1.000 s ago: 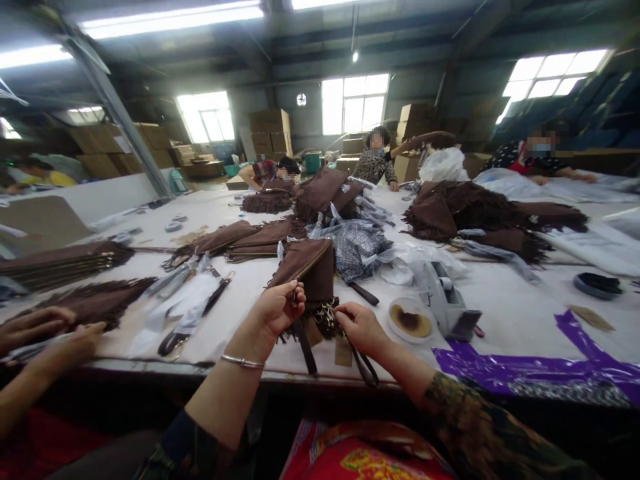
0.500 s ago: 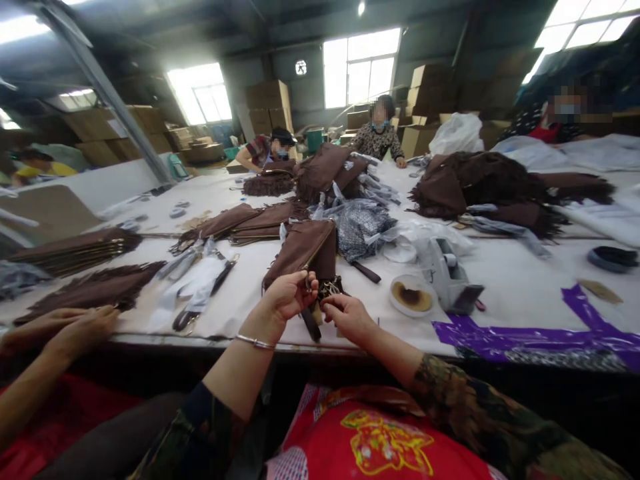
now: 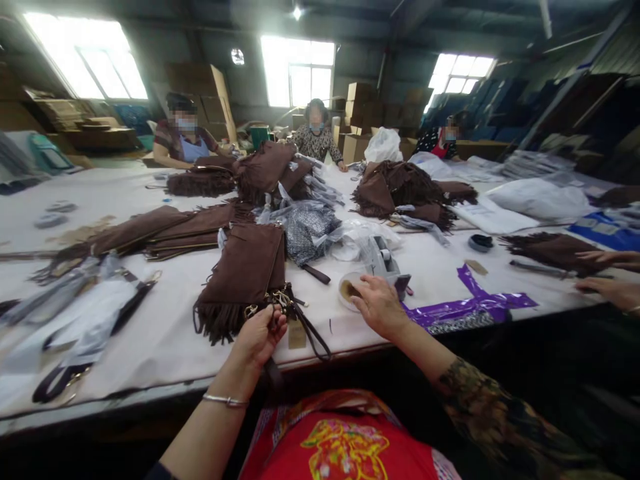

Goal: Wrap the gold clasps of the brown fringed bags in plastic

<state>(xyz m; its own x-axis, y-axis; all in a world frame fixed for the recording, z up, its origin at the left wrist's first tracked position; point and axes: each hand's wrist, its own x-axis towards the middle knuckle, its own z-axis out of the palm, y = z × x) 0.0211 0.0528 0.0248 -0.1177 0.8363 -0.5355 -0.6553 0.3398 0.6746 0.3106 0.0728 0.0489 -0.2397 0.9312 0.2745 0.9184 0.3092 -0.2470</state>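
Observation:
A brown fringed bag [image 3: 245,263] with a zipper lies in front of me, its fringe toward the left and front. My left hand [image 3: 261,337] is closed in a pinch at its front corner, on a dark strap whose lower end hangs below the fingers. Gold-coloured clasps [image 3: 283,297] and a dark wrist loop [image 3: 313,333] lie beside those fingertips, with a tan tag [image 3: 297,335] under them. My right hand [image 3: 380,307] reaches over the right side of a tape roll [image 3: 346,288], fingers apart. Whether its fingertips touch the roll I cannot tell.
Behind the roll stands a tape dispenser [image 3: 386,260]. Purple tape [image 3: 465,300] runs along the table edge at right. Plastic-wrapped straps [image 3: 100,313] lie left, brown bag piles [image 3: 395,190] farther back. Co-workers sit across the table; another person's hands [image 3: 610,280] are at the right edge.
My right hand has left the clasps and moved right to the tape roll. My left hand stays by the bag's corner, now lower. The view has turned right.

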